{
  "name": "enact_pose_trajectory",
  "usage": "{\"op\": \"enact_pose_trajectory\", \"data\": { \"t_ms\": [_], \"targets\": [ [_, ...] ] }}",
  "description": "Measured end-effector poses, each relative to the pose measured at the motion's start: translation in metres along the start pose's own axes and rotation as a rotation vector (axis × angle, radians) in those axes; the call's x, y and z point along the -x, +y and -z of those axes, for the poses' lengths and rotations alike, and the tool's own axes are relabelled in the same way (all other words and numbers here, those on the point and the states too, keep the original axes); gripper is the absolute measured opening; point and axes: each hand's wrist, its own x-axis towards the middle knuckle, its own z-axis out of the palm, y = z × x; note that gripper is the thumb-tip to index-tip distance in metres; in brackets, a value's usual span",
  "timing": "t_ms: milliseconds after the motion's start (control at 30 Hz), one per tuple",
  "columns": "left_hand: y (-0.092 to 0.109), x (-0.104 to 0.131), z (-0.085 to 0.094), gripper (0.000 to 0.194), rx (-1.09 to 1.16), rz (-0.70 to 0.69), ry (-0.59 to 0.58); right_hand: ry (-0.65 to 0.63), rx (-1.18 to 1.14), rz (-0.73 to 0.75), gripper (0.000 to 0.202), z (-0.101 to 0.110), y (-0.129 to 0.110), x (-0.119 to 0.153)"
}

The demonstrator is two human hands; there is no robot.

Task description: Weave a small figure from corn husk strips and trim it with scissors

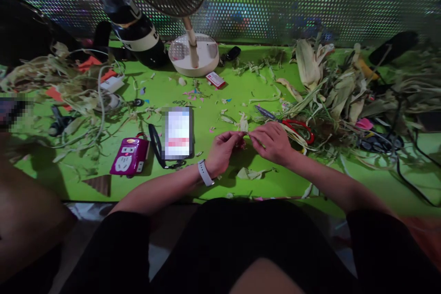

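A small pale strip of corn husk (pixel 244 122) stands up between my fingertips above the green table. My left hand (pixel 224 150), with a light band on its wrist, pinches it from the left. From the right, my right hand (pixel 272 141) closes its thumb and fingers on the same strip. The fingertips of both hands almost meet, and the strip's lower end is hidden by them. Scissors with red handles (pixel 303 129) lie just beyond my right hand, blades pointing left. A loose husk scrap (pixel 253 173) rests on the table nearer to me.
Husks (pixel 339 92) heap up at the right with dark cables. A phone (pixel 177 133) and a purple power adapter (pixel 130 156) lie left. Behind stand a fan (pixel 194 55) and a black bottle (pixel 141 39). Another person's arm (pixel 27 202) is at far left.
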Motion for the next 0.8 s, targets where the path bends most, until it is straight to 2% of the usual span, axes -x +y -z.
{"op": "enact_pose_trajectory", "data": {
  "t_ms": [267,433,667,800],
  "targets": [
    [-0.0002,0.002,0.0011,0.021,0.089,0.095,-0.04,0.006,0.118,0.167,0.013,0.0032,0.0025,-0.0001],
    [-0.0014,0.0027,0.0021,0.019,0.149,0.128,-0.066,-0.076,0.079,0.112,0.018,0.0018,0.0041,0.0045],
    [0.0,0.004,0.0019,0.016,0.11,0.135,-0.099,-0.011,0.039,0.111,0.018,0.0002,0.0024,0.0022],
    [0.0018,0.0034,0.0025,0.016,0.104,0.143,-0.096,-0.042,0.032,0.105,0.018,-0.0014,0.0027,0.0035]
  ]
}}
